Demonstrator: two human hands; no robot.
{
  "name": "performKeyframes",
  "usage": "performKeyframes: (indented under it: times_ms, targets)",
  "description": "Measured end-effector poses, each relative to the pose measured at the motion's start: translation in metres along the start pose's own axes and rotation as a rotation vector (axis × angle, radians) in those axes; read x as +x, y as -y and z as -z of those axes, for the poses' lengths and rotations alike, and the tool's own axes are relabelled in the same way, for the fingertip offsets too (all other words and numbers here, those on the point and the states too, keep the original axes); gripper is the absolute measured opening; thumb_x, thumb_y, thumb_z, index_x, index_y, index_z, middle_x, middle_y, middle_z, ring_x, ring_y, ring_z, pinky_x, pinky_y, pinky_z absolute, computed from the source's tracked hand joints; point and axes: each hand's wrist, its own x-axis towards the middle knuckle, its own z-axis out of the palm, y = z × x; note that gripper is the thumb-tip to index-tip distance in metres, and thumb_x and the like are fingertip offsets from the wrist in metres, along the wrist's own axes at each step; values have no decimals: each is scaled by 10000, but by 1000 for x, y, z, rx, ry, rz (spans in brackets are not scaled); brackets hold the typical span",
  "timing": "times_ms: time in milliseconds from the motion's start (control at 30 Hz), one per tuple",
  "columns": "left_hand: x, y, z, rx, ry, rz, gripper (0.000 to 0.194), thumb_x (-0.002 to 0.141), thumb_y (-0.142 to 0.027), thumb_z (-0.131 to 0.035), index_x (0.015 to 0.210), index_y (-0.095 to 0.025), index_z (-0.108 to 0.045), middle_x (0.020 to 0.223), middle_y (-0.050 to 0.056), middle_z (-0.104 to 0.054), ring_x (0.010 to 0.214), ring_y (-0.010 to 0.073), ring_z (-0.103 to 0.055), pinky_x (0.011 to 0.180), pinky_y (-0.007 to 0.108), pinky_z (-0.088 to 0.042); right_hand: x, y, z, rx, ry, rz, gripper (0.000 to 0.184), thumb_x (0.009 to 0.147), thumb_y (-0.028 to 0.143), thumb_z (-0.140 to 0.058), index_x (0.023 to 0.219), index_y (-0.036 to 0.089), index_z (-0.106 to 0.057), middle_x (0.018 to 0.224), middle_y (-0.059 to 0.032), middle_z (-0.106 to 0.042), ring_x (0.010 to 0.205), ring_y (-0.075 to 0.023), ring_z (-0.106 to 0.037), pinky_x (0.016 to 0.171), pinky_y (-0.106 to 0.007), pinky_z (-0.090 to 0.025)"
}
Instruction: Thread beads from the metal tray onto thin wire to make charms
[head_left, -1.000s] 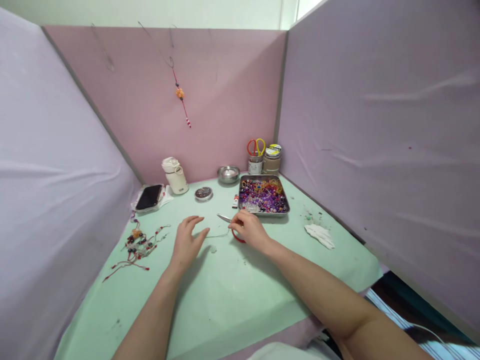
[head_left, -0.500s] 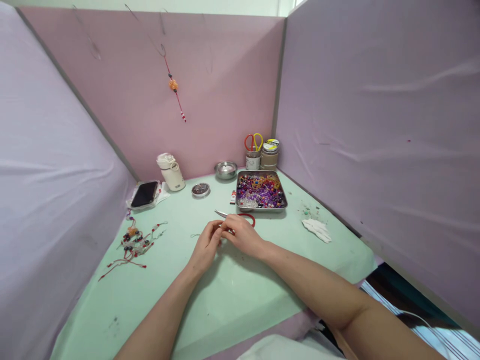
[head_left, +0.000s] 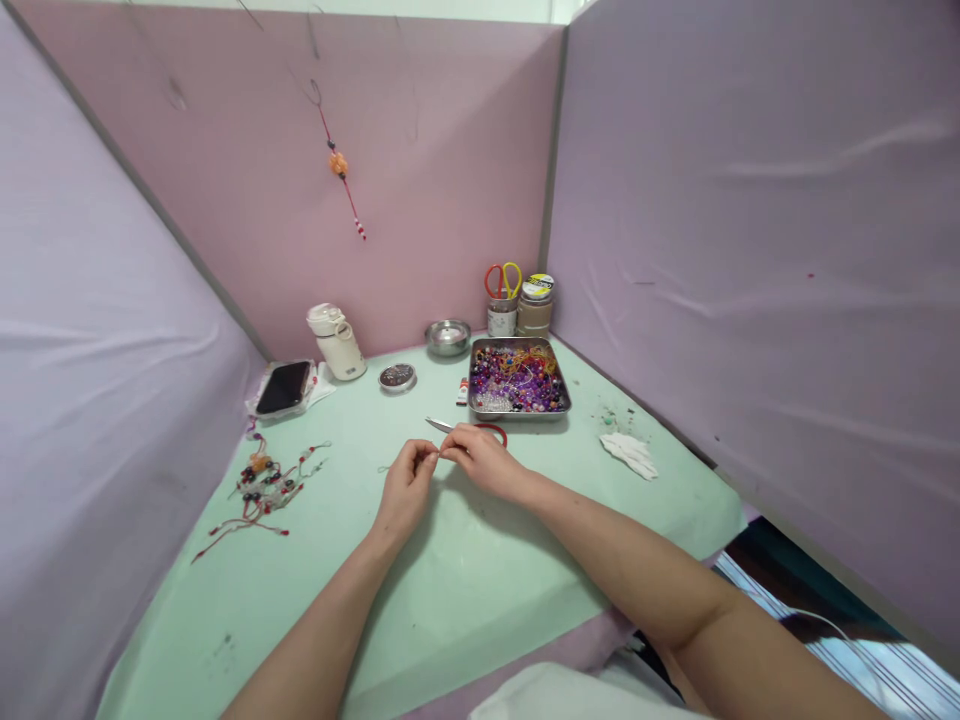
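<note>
My left hand (head_left: 409, 488) and my right hand (head_left: 480, 460) meet fingertip to fingertip above the green table cover (head_left: 465, 580). Both are closed in a pinch, and whatever lies between the fingers is too small to make out. A thin bit of cord shows just left of my left hand. Beyond my right hand lies a pair of scissors (head_left: 493, 431) with red handles, its blade pointing left and its middle hidden by the hand. Behind it stands a metal tray (head_left: 517, 417) of purple, clear and dark beads with orange cord.
Beaded red-cord strings (head_left: 262, 485) lie at left, near a phone (head_left: 285, 388) and a cream bottle (head_left: 339, 345). A round dish (head_left: 397, 377), a steel bowl (head_left: 448, 338) and jars (head_left: 535, 306) stand behind. A white glove (head_left: 628, 454) rests at right. A beaded string (head_left: 339, 163) hangs on the pink wall.
My hands have drawn slightly apart, from overlapping fingers to touching fingertips. The whole view has shifted a little; the things on the table stay in place.
</note>
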Motion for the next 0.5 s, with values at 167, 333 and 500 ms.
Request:
performKeyframes:
  times_ms: [167, 333, 500]
  targets:
    - [-1, -1, -1, 41, -28, 27, 162, 804, -351, -499, 799, -202, -562, 707, -14, -553, 616, 147, -470, 606, 267, -378, 0, -1, 1, -30, -12, -26, 107, 849, 170, -589, 752, 171, -633, 762, -12, -577, 763, -142, -539, 712, -265, -392]
    - [0, 5, -3, 89, -45, -33, 170, 803, -337, -510, 778, -195, -602, 761, 17, -596, 681, 162, -514, 646, 278, -395, -1, -3, 0, -44, -7, -26, 134, 877, 176, -539, 758, 168, -601, 792, -26, -584, 793, -152, -533, 728, -277, -389]
    - [1, 4, -1, 108, -69, -48, 163, 802, -327, -524, 767, -194, -612, 763, 18, -603, 687, 159, -526, 649, 276, -406, -1, 0, 1, -30, -14, -29, 134, 877, 190, -524, 754, 182, -574, 799, -23, -572, 794, -155, -519, 735, -281, -385]
